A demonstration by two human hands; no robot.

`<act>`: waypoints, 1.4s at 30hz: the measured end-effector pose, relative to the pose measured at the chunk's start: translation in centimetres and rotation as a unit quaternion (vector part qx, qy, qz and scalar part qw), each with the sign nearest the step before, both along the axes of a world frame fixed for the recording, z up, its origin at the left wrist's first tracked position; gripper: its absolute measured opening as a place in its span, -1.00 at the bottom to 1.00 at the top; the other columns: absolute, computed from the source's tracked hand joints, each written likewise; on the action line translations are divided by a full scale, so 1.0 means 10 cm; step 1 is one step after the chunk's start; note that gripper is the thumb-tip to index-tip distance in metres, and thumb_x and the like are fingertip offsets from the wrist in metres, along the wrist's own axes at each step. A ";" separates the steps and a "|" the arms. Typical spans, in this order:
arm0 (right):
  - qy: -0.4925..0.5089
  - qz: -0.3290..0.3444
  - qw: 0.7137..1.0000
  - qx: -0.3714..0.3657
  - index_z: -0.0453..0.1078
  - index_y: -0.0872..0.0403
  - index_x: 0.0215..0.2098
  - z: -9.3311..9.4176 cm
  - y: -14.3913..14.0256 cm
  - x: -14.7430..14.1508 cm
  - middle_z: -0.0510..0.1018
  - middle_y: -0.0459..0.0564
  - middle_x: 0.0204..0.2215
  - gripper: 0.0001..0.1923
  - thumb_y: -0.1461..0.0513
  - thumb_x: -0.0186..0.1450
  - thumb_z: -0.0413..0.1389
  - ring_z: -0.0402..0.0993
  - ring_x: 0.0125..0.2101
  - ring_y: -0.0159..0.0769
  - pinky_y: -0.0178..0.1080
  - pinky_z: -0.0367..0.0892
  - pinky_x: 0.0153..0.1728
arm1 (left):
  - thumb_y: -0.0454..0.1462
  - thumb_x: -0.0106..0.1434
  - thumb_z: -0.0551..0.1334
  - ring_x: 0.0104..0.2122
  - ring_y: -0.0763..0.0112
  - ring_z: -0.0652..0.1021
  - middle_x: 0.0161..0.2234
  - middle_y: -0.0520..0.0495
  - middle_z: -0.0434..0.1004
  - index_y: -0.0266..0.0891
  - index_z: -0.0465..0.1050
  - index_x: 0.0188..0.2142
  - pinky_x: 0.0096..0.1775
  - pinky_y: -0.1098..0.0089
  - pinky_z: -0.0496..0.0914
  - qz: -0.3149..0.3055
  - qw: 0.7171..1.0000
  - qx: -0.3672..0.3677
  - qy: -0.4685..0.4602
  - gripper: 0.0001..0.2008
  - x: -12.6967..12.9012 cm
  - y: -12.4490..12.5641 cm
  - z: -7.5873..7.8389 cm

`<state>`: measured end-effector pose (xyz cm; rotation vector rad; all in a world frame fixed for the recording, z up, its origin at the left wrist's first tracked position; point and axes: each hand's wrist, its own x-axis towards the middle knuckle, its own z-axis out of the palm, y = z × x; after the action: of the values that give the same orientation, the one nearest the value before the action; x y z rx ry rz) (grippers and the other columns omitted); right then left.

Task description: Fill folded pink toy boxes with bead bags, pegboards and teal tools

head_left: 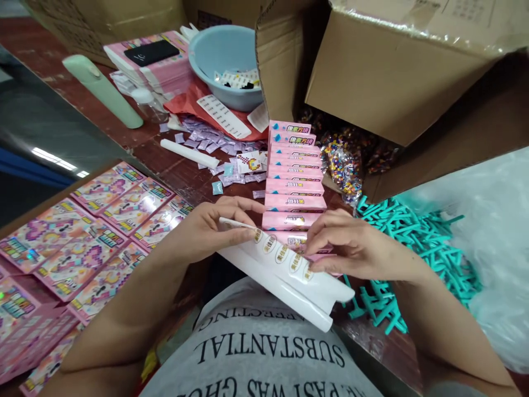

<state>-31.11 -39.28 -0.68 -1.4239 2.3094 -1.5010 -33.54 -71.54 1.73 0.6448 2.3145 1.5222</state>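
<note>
A curled white sticker sheet point(264, 270) with a row of oval gold-lettered stickers point(282, 253) lies across my lap, against the shirt. My left hand point(223, 223) pinches its upper left end, thumb on top. Over the right end of the row, my right hand point(345, 242) has its thumb and fingers closed at the last sticker; whether that sticker is lifted from the backing I cannot tell. Just beyond both hands stands a row of narrow pink boxes point(294, 187), their nearest ones partly hidden by my right hand and the sheet.
Pink printed boxes point(82, 242) are stacked at left. Small purple packets point(206, 135) and a white roll point(188, 153) lie on the table. Behind are a blue basin point(225, 49), a green bottle point(103, 91) and a large carton point(285, 60). Teal sticks point(430, 253) are heaped at right.
</note>
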 end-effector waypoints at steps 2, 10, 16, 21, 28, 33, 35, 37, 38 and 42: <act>-0.030 -0.003 0.999 -0.016 0.60 0.03 -0.07 0.03 -0.04 0.03 0.68 -0.03 -0.18 -0.82 0.14 0.42 0.36 0.59 -0.15 -0.33 -0.20 0.45 -0.08 | -0.09 0.24 0.52 0.08 0.06 0.62 0.07 -0.11 0.70 -0.09 0.74 -0.36 0.16 0.11 0.46 0.016 1.000 0.008 -0.003 -0.84 -0.02 -0.01 -0.02; -0.030 -0.077 0.996 -0.032 0.52 0.02 -0.19 0.11 0.03 -0.12 0.62 -0.06 -0.27 -0.93 0.22 0.49 0.25 0.55 -0.25 -0.35 -0.26 0.42 -0.23 | -0.06 0.29 0.48 0.18 0.00 0.54 0.18 -0.06 0.66 -0.05 0.74 -0.34 0.24 0.02 0.33 0.014 0.999 -0.029 0.014 -0.83 -0.07 -0.04 -0.05; 0.105 -0.120 0.975 0.156 0.39 0.04 -0.24 -0.03 -0.08 -0.60 0.59 -0.04 -0.28 -0.86 0.20 0.50 0.19 0.51 -0.23 -0.25 -0.19 0.25 -0.20 | -0.08 0.33 0.43 0.14 0.08 0.46 0.22 0.00 0.66 0.01 0.76 -0.26 0.19 0.09 0.32 -0.122 0.989 -0.085 0.011 -0.87 -0.06 0.08 -0.10; 0.224 -0.183 0.926 0.243 0.37 0.07 -0.10 -0.16 -0.18 -0.64 0.62 0.01 -0.13 -0.89 0.20 0.52 0.18 0.55 -0.14 -0.17 -0.14 0.15 -0.13 | -0.10 0.33 0.43 0.11 0.15 0.46 0.19 0.00 0.67 -0.02 0.75 -0.27 0.17 0.16 0.34 -0.141 0.986 -0.089 -0.010 -0.87 -0.06 0.08 -0.05; 0.251 -0.223 0.912 0.235 0.57 -0.02 -0.12 -0.22 -0.11 -0.58 0.61 0.03 -0.03 -0.80 0.10 0.57 0.13 0.53 -0.05 -0.13 -0.07 0.13 -0.03 | -0.10 0.33 0.41 0.17 0.11 0.55 0.12 -0.04 0.70 -0.07 0.72 -0.30 0.27 0.06 0.34 -0.087 0.992 -0.091 0.010 -0.85 -0.25 0.06 0.03; 0.041 -0.089 0.991 0.094 0.62 0.01 -0.12 0.00 -0.04 -0.50 0.68 -0.02 -0.17 -0.70 0.07 0.60 0.09 0.58 -0.15 -0.29 -0.17 0.32 -0.09 | -0.07 0.33 0.41 0.09 0.11 0.62 0.08 -0.10 0.71 -0.11 0.72 -0.34 0.26 0.07 0.39 -0.037 0.997 -0.065 0.034 -0.80 -0.36 0.08 0.06; 0.000 -0.039 0.998 0.055 0.61 0.02 -0.15 0.09 -0.02 -0.44 0.69 -0.07 -0.24 -0.78 0.10 0.55 0.18 0.59 -0.23 -0.35 -0.21 0.36 -0.14 | -0.08 0.31 0.43 0.08 0.11 0.63 0.06 -0.10 0.71 -0.11 0.71 -0.35 0.23 0.08 0.42 -0.016 0.998 -0.056 0.036 -0.80 -0.39 0.09 0.05; 0.012 -0.037 0.999 0.029 0.60 0.01 -0.17 0.14 0.00 -0.43 0.69 -0.10 -0.26 -0.89 0.16 0.49 0.27 0.59 -0.24 -0.38 -0.22 0.36 -0.14 | -0.08 0.29 0.44 0.06 0.10 0.63 0.04 -0.10 0.72 -0.11 0.71 -0.36 0.21 0.08 0.44 -0.003 0.998 -0.053 0.030 -0.80 -0.43 0.10 0.01; 0.020 -0.048 0.999 0.012 0.59 0.01 -0.17 0.14 0.01 -0.44 0.69 -0.11 -0.26 -0.92 0.19 0.49 0.27 0.59 -0.24 -0.38 -0.22 0.37 -0.14 | -0.07 0.29 0.44 0.06 0.10 0.64 0.03 -0.11 0.72 -0.11 0.71 -0.36 0.20 0.08 0.45 0.000 0.998 -0.054 0.026 -0.79 -0.44 0.09 -0.01; 0.040 -0.117 0.992 0.013 0.54 0.02 -0.17 0.03 0.05 -0.68 0.68 -0.06 -0.23 -0.90 0.19 0.52 0.22 0.59 -0.21 -0.32 -0.21 0.37 -0.16 | -0.07 0.28 0.44 0.04 0.10 0.63 0.00 -0.10 0.72 -0.10 0.71 -0.37 0.21 0.06 0.43 -0.018 0.998 -0.060 0.010 -0.80 -0.48 0.09 -0.09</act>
<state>-37.91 -38.82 -0.33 -1.2665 2.6128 -1.4842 -38.36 -70.64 0.83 0.6696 2.3751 1.3544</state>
